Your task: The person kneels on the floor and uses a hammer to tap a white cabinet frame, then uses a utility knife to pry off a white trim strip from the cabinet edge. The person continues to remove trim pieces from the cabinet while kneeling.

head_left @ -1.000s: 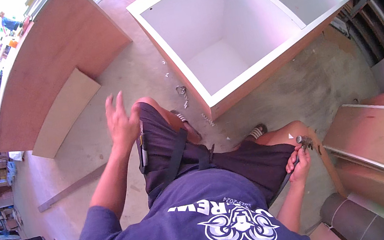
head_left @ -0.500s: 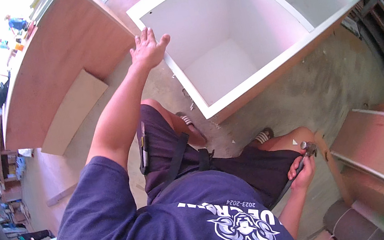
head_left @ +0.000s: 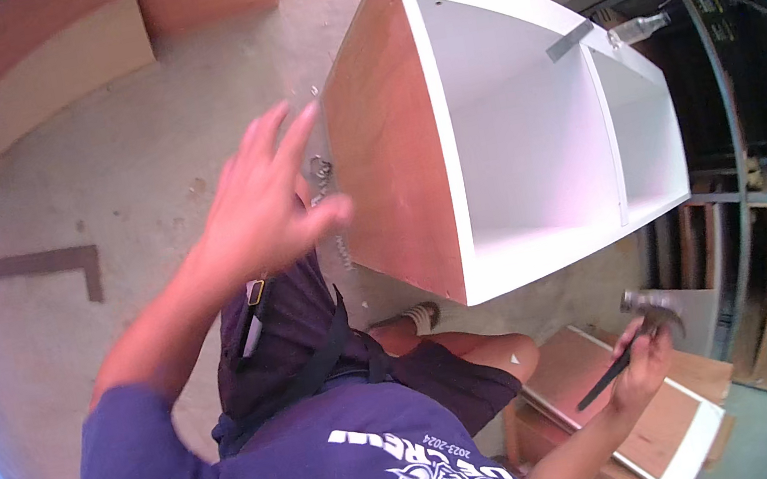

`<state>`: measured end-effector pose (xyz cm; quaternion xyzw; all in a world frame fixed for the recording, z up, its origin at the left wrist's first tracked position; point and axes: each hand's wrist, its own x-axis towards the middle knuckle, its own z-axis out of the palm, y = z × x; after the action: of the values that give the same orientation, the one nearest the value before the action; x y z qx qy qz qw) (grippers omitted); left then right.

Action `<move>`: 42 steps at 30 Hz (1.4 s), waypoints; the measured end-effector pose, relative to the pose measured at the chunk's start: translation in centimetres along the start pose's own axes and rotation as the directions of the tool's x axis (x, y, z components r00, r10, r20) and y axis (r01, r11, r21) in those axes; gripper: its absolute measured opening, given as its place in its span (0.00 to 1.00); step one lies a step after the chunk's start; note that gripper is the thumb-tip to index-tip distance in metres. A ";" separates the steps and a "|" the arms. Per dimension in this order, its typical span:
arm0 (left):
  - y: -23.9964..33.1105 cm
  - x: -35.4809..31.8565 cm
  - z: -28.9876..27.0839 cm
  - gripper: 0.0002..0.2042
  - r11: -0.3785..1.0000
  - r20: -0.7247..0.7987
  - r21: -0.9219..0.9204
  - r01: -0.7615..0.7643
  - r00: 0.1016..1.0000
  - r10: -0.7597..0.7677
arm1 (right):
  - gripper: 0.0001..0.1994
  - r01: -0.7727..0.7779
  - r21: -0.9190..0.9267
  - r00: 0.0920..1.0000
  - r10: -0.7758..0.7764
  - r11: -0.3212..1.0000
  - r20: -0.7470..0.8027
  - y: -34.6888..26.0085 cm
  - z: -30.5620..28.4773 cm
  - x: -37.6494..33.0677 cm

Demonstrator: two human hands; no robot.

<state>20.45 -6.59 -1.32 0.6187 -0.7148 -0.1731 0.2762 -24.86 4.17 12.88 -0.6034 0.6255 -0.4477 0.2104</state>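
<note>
Cabinet (head_left: pixel 390 157) (curled strip (head_left: pixel 321 167) alongside) stands near left hand (head_left: pixel 257 198).

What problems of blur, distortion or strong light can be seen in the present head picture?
In the head view, the left hand looks blurred, and the hammer somewhat soft; in the head view, the white-framed cabinet's straight edges bow; also in the head view, its lower inside looks washed out, and dark corners surround the picture.
</note>
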 end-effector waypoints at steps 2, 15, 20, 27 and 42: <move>-0.3 -7.0 -2.2 0.55 0.990 0.155 -0.026 0.140 0.979 -0.134 | 0.14 -0.049 -0.168 0.998 0.057 0.984 0.042 -3.4 3.3 5.0; -1.2 -18.9 1.6 0.49 0.937 0.121 -0.137 0.321 0.944 -0.306 | 0.17 0.354 -0.473 0.924 -0.225 0.807 0.308 -3.3 33.2 27.1; -1.7 -18.5 1.4 0.48 0.936 0.115 -0.125 0.330 0.942 -0.317 | 0.16 0.349 -0.410 0.924 -0.236 0.843 0.301 -3.3 35.0 28.0; -1.6 -18.6 1.7 0.47 0.935 0.094 -0.119 0.335 0.941 -0.326 | 0.19 0.320 -0.479 0.933 -0.186 0.817 0.307 -3.3 35.2 28.1; -1.4 -18.3 1.9 0.48 0.945 0.083 -0.109 0.309 0.950 -0.301 | 0.16 0.381 -0.514 0.919 -0.257 0.768 0.298 -3.8 35.1 27.2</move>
<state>21.91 10.93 -6.90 0.6981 -0.6071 -0.2769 0.2596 0.47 -31.75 5.56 -0.7798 0.5911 -0.2062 0.0086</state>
